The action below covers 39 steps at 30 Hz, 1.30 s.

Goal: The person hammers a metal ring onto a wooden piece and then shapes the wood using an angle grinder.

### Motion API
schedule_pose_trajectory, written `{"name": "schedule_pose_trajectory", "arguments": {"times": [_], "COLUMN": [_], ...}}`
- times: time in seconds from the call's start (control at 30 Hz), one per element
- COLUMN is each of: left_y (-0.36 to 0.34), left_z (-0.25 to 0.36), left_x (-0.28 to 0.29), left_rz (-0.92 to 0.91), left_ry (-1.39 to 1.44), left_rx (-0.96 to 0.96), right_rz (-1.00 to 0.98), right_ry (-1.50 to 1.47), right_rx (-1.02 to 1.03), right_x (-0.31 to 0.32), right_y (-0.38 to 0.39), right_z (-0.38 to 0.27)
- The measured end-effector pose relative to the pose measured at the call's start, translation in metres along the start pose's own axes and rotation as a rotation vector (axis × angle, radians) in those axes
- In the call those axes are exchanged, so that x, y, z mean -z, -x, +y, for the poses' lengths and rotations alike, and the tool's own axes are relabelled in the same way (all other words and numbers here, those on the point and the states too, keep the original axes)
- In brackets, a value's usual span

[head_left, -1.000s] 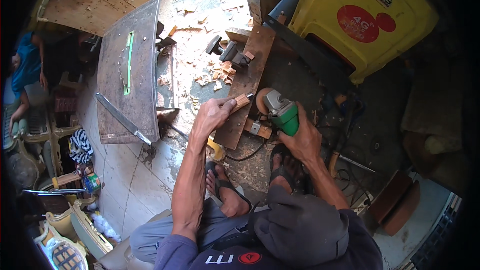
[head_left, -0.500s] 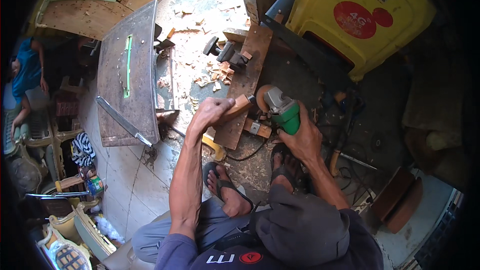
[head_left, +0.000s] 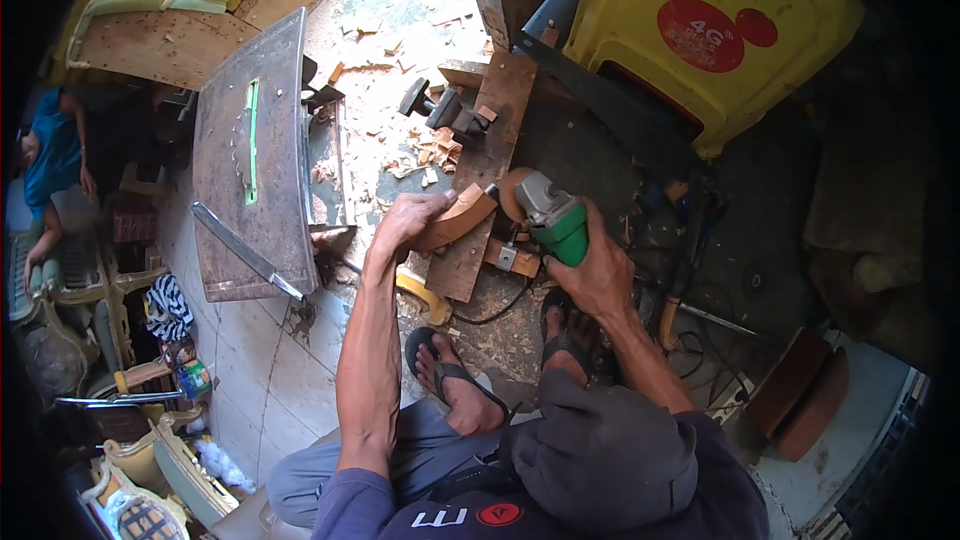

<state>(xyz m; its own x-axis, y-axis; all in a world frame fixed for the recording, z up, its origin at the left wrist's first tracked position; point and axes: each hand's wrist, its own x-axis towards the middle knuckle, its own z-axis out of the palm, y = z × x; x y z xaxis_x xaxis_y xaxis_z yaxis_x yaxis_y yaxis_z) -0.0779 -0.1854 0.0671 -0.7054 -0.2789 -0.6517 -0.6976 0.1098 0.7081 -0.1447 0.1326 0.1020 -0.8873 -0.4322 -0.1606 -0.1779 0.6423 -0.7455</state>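
My left hand (head_left: 413, 217) is closed around a short curved wooden piece (head_left: 462, 220), held over a brown plank (head_left: 458, 272). My right hand (head_left: 598, 272) grips a green and silver angle grinder (head_left: 562, 232), fingers wrapped round its body. Its round tan disc (head_left: 512, 192) faces the far end of the wooden piece, very close to it; I cannot tell whether they touch. Beneath the grinder, a wooden block with a metal fitting (head_left: 507, 256) sits beside the plank.
To the left stands a table saw (head_left: 222, 240) with a metal bar (head_left: 245, 250) on top. A black-knobbed clamp (head_left: 445, 108) and wood chips (head_left: 437, 152) lie beyond my hands. A yellow plastic chair (head_left: 640, 0) is at far right. Another person in blue (head_left: 58, 145) is at far left.
The wooden piece has turned in my left hand, showing more of its curved side. Both hands and the grinder have shifted slightly left in the picture, as the whole view has moved a little.
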Motion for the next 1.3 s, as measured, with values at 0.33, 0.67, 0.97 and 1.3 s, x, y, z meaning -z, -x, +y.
{"name": "schedule_pose_trajectory", "arguments": {"times": [0.33,0.67,0.97,1.3], "left_y": [-0.003,0.039,0.054,0.045], "left_z": [0.002,0.039,0.022,0.007], "left_x": [0.004,-0.027,-0.048,-0.046], "left_rz": [0.079,0.174,0.379,0.383], "left_ry": [0.004,-0.431,-0.373,-0.354], "left_rx": [-0.043,-0.203,-0.382,-0.498], "right_rz": [-0.085,-0.352,-0.413,-0.417], "right_ry": [-0.016,-0.572,-0.583,-0.552], "right_rx": [-0.074,-0.357,-0.37,-0.362], "right_x": [0.007,0.002,0.001,-0.001], "right_y": [-0.004,0.018,0.02,0.016], "right_z": [0.013,0.052,0.042,0.026]}}
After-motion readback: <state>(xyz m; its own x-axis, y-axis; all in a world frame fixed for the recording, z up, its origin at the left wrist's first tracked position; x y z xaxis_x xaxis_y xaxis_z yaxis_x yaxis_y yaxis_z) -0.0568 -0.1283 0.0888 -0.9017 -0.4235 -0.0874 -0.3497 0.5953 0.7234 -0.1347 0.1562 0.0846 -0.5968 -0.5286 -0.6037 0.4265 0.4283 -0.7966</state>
